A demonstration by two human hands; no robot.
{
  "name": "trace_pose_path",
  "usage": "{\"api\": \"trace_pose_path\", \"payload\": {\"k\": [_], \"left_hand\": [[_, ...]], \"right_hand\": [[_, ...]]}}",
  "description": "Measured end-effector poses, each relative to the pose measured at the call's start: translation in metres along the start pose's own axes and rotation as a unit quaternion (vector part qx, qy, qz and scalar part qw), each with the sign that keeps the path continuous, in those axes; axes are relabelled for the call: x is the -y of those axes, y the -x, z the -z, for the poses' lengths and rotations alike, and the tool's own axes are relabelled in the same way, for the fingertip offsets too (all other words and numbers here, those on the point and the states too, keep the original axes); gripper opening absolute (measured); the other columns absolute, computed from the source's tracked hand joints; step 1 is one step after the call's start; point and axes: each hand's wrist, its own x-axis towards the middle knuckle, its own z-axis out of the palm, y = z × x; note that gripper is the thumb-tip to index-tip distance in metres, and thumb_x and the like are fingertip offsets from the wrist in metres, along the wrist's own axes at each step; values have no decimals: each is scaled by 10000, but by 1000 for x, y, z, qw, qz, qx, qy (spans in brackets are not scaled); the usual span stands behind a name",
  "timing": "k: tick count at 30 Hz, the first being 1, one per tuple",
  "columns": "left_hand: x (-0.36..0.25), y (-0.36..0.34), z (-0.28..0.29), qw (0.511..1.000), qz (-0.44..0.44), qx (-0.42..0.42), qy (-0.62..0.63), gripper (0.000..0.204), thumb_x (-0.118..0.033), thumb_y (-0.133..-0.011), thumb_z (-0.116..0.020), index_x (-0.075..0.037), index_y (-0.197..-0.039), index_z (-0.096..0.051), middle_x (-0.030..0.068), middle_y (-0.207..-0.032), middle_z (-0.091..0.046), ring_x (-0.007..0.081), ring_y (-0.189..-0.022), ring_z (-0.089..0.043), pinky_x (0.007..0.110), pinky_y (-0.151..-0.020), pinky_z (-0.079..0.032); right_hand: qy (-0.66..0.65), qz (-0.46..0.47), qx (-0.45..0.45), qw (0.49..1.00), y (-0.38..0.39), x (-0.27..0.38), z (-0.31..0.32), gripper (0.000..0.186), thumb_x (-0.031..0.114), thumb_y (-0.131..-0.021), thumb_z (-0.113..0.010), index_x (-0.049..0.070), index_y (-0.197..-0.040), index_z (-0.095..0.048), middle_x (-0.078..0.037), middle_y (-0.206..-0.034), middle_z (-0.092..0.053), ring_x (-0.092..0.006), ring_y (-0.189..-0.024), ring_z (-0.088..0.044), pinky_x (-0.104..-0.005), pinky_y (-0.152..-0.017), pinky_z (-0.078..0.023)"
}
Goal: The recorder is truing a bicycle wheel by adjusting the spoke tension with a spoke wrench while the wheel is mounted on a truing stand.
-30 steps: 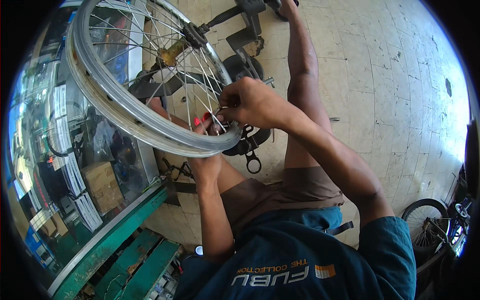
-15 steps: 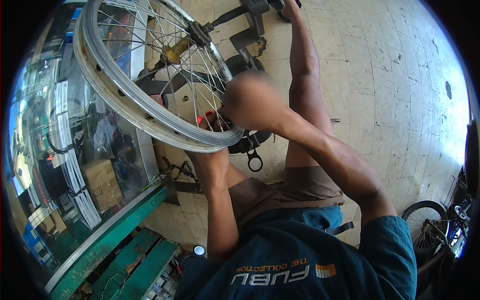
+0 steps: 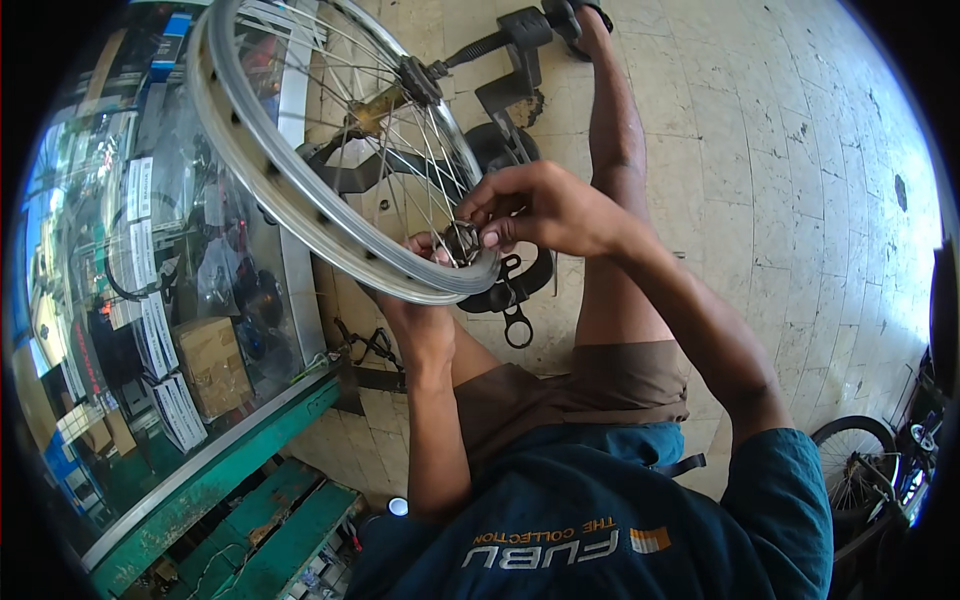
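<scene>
A bare bicycle wheel (image 3: 390,262), with a silver rim and thin spokes, sits tilted in a black truing stand (image 3: 520,45). At the rim's near right part, a small round metal spoke wrench (image 3: 462,240) is among the spokes. My right hand (image 3: 565,212) reaches in from the right, thumb and fingers bent and closed on the wrench's edge. From below the rim comes my left hand (image 3: 415,312); its curled fingertips show between the spokes, against the wrench's left side. The rim hides part of that hand.
At left stands a glass display case (image 3: 305,260) with boxes and parts inside, on a green base (image 3: 220,455). A black ring-ended strap-like part (image 3: 517,325) hangs under the wheel. My legs flank the stand on the tiled floor. Another bicycle wheel (image 3: 850,455) is at far right.
My right hand has shifted slightly right and opened up its grip, so the round wrench now shows. The wheel and stand appear a little further right in view. Red seen by my left fingers is gone.
</scene>
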Motion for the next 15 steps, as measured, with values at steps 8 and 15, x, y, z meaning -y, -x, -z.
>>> {"api": "trace_pose_path", "payload": {"k": [8, 15], "left_hand": [[-74, -16, 18, 983, 11, 62, 174, 399, 7, -945, -607, 36, -1339, -558, 103, -1143, -662, 153, -932, -643, 280, -845, -529], [-100, -53, 26, 979, -177, 74, -69, 264, 81, -847, -629, 16, -1103, -629, 58, -947, -677, 139, -801, -601, 260, -747, -483]], "right_hand": [[-59, 262, -134, 954, -33, 21, -30, 235, 119, -878, -782, -14, -1070, -758, -114, -977, -718, -174, -882, -662, -279, -797, -564], [24, 372, -161, 914, -81, 45, -28, 224, 156, -889, -767, -6, -1045, -766, -97, -963, -716, -180, -901, -640, -308, -823, -522]]}}
